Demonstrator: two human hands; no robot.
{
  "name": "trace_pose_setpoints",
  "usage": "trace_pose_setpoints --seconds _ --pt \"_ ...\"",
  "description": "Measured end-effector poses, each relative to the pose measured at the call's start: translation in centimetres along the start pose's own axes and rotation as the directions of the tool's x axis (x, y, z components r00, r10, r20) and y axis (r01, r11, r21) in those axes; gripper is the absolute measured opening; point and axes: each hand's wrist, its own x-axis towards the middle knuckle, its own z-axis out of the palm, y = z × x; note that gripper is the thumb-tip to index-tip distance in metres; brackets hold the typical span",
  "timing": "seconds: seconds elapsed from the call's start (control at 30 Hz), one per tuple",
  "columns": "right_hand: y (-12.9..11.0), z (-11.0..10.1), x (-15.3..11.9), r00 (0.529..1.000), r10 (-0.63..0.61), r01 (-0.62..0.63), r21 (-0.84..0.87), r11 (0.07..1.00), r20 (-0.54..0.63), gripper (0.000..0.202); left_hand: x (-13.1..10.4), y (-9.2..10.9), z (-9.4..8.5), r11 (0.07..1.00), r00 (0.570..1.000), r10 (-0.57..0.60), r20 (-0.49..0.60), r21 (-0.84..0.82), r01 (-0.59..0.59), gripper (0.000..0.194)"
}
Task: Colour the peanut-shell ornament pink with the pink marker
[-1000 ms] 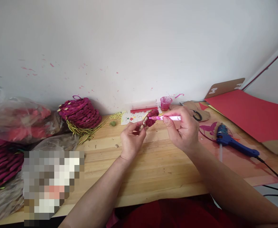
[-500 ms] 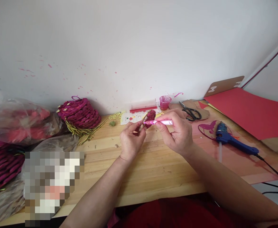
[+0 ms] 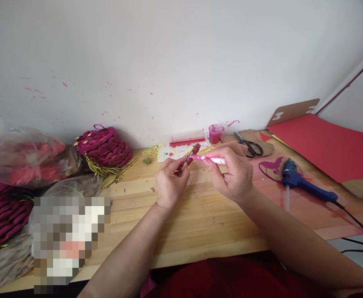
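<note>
Near the middle of the table, my left hand (image 3: 171, 182) is closed around a small, bumpy magenta piece (image 3: 196, 148) with brownish parts. It is turned nearly edge-on, and my fingers hide much of it. My right hand (image 3: 233, 176) pinches a white-handled paintbrush (image 3: 217, 160) with a pink-smeared front end. The brush points left, and its tip meets or nearly meets the piece; I cannot tell which. Behind my hands lies a white sheet (image 3: 177, 154) with small coloured stars. A clear cup (image 3: 215, 133) stained with pink paint stands by the wall.
Black scissors (image 3: 249, 147) lie on brown paper beyond my right hand. A blue glue gun (image 3: 308, 187) with its cord and red card (image 3: 327, 145) are at the right. Leftward are a magenta coiled bundle (image 3: 105, 147) with yellow strings, plastic bags (image 3: 26, 153) and a blurred-out patch.
My left hand has turned the magenta piece, so its broad face is now seen almost edge-on. The brush tip stays close to it, and my right hand has barely shifted.
</note>
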Motion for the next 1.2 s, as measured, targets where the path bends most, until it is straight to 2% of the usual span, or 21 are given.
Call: trace_pose_setpoints --seconds 0.23,0.37,0.47,0.57,0.7,0.87,1.0,1.1,1.2 --pt "-0.1 0.1 -0.1 1.000 -0.009 0.009 0.005 1.000 0.020 0.006 -0.1 0.0 -0.1 0.998 1.000 0.023 0.016 0.057 -0.024 0.033" --pt "0.0 -0.2 0.2 0.999 0.039 -0.039 -0.004 0.999 -0.009 0.004 -0.1 -0.1 -0.1 0.997 0.999 0.028 0.022 0.076 -0.030 0.033" --pt "0.1 -0.4 0.3 0.998 0.061 -0.062 0.038 0.997 0.016 0.004 -0.1 0.0 -0.1 0.999 1.000 0.025 0.017 0.047 -0.026 0.033" --pt "0.2 -0.3 0.3 0.997 0.057 -0.060 0.056 0.997 0.056 0.005 0.0 0.0 0.0 1.000 1.000 -0.006 0.010 0.013 0.006 0.029" --pt "0.7 -0.4 0.3 0.996 0.083 -0.085 0.040 0.996 0.043 0.003 0.1 0.0 0.0 0.997 0.997 -0.072 0.014 0.004 0.072 0.024" --pt "0.8 -0.4 0.3 0.989 0.101 -0.112 0.113 0.987 0.104 0.003 0.1 -0.1 0.0 0.994 0.995 -0.096 0.026 -0.043 0.097 0.022" --pt "1.0 -0.4 0.3 0.989 0.104 -0.113 0.084 0.990 0.109 0.002 0.2 0.0 0.0 0.988 0.991 -0.127 0.041 -0.086 0.130 0.019" --pt "1.3 -0.5 0.4 0.984 0.159 -0.166 0.095 0.982 0.080 0.002 0.3 0.1 0.0 0.980 0.986 -0.159 0.058 -0.116 0.164 0.019" --pt "1.5 -0.4 0.3 0.965 0.240 -0.256 0.183 0.949 0.105 0.004 0.3 0.2 0.0 0.972 0.981 -0.184 0.065 -0.135 0.191 0.021"
